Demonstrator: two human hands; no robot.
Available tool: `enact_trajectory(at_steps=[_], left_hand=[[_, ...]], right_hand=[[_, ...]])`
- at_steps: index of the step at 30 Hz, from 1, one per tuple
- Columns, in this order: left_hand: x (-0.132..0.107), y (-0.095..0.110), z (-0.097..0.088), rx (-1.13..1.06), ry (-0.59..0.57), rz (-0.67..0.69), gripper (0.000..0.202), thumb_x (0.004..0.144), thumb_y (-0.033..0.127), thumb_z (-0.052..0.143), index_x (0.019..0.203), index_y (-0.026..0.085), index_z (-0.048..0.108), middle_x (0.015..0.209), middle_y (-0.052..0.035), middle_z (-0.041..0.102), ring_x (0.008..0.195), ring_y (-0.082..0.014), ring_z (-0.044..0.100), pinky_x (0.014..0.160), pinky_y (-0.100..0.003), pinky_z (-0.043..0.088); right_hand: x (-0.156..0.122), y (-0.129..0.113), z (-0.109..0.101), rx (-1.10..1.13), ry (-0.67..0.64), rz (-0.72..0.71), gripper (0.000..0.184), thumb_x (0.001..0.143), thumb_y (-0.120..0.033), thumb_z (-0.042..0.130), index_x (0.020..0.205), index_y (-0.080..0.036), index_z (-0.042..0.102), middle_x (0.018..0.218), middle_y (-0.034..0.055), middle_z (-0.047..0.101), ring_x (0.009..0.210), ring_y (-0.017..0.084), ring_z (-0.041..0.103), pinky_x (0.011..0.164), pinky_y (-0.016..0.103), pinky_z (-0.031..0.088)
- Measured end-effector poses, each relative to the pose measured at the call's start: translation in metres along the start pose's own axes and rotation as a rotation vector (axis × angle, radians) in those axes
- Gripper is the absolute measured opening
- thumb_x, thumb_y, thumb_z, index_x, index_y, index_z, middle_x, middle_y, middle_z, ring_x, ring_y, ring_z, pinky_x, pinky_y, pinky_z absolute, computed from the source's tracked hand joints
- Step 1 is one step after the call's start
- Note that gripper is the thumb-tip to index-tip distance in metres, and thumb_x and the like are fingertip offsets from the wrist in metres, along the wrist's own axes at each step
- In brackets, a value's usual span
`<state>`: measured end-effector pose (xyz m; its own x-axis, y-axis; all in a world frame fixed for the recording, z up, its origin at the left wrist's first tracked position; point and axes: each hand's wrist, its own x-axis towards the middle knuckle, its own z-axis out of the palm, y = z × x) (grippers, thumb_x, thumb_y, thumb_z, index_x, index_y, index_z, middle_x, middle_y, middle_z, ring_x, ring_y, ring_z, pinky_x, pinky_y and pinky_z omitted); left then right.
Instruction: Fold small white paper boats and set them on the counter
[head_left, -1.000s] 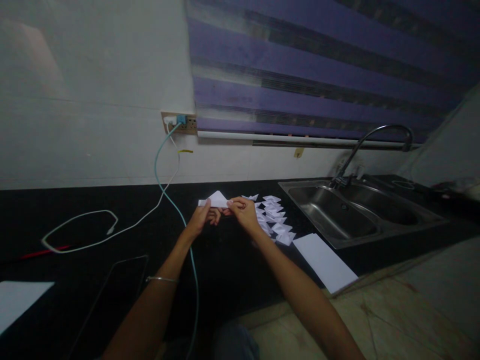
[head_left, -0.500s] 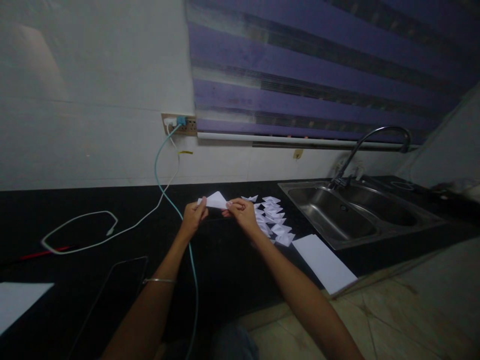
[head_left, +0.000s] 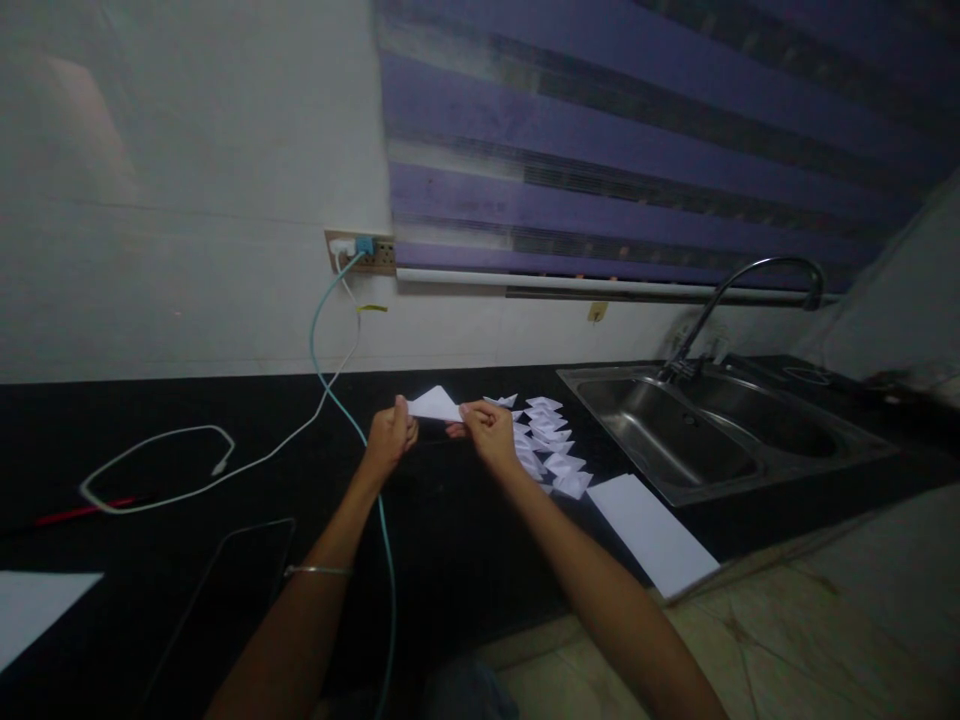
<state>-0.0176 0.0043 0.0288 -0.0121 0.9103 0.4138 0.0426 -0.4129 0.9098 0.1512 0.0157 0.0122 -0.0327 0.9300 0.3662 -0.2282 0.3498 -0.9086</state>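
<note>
A folded piece of white paper (head_left: 436, 403), peaked at the top like a triangle, is held up between both hands over the black countertop (head_left: 450, 540). My left hand (head_left: 391, 436) pinches its left end, thumb on the near side. At the right end, my right hand (head_left: 487, 428) grips the paper between thumb and fingers. Just beyond the right hand lie several small folded white paper pieces (head_left: 551, 437) in loose rows, partly hidden by that hand. A stack of white paper (head_left: 652, 535) sits to their right, near the counter's front edge.
A steel double sink (head_left: 690, 430) with a curved faucet (head_left: 739, 280) is at the right. A teal cable (head_left: 386, 540) and a white cable (head_left: 262, 455) run from the wall outlet (head_left: 360, 251). A dark phone-like slab (head_left: 232, 580), red pen-like stick (head_left: 82, 512) and white sheet (head_left: 41, 610) lie left.
The left hand's grip has shifted so less paper shows beyond its thumb. The right hand has moved very slightly rightward, still holding the folded paper.
</note>
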Motion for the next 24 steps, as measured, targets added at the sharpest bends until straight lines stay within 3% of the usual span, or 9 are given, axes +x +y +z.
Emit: enact_trajectory(at_steps=[4,9,14,18,24], left_hand=[[0.0,0.0,0.0,-0.036,-0.024,-0.063,0.059,0.085,0.066,0.038,0.046,0.021,0.032,0.037,0.0058,0.03,0.031,-0.0065,0.031,0.035,-0.021,0.026],[-0.001,0.002,0.0,0.049,-0.139,-0.045,0.051,0.082,0.058,0.051,0.053,0.017,0.048,0.043,0.0016,0.047,0.038,-0.0087,0.044,0.042,-0.021,0.035],[0.0,0.0,-0.002,0.167,-0.064,-0.034,0.045,0.083,0.051,0.054,0.058,0.014,0.057,0.049,-0.002,0.056,0.042,-0.01,0.048,0.043,-0.022,0.036],[0.001,0.0,-0.003,0.145,0.007,0.007,0.037,0.083,0.047,0.054,0.066,0.014,0.058,0.054,-0.0008,0.057,0.042,-0.0094,0.048,0.042,-0.021,0.037],[0.001,0.003,-0.004,0.171,-0.027,0.039,0.037,0.084,0.045,0.054,0.06,0.016,0.053,0.046,0.0032,0.049,0.039,-0.0088,0.046,0.04,-0.02,0.034]], right_hand=[[-0.001,-0.001,0.001,-0.007,0.046,-0.011,0.031,0.075,-0.045,0.067,0.08,-0.014,0.064,0.061,0.005,0.068,0.053,0.019,0.068,0.055,0.03,0.058],[-0.001,-0.001,0.003,0.041,0.068,0.056,0.031,0.074,-0.043,0.069,0.081,-0.013,0.065,0.064,0.0051,0.069,0.055,0.017,0.068,0.056,0.028,0.057],[-0.002,-0.001,0.003,0.009,-0.034,0.152,0.029,0.074,-0.041,0.067,0.082,-0.013,0.064,0.064,0.0051,0.069,0.051,0.014,0.064,0.052,0.025,0.054],[-0.007,-0.004,0.004,-0.187,-0.145,0.099,0.027,0.08,-0.041,0.061,0.081,-0.014,0.064,0.061,0.0029,0.067,0.048,0.012,0.06,0.048,0.022,0.048],[-0.013,-0.01,0.005,-0.398,-0.272,0.057,0.035,0.084,-0.047,0.055,0.071,-0.015,0.063,0.058,0.0016,0.063,0.051,0.011,0.058,0.05,0.021,0.043]])
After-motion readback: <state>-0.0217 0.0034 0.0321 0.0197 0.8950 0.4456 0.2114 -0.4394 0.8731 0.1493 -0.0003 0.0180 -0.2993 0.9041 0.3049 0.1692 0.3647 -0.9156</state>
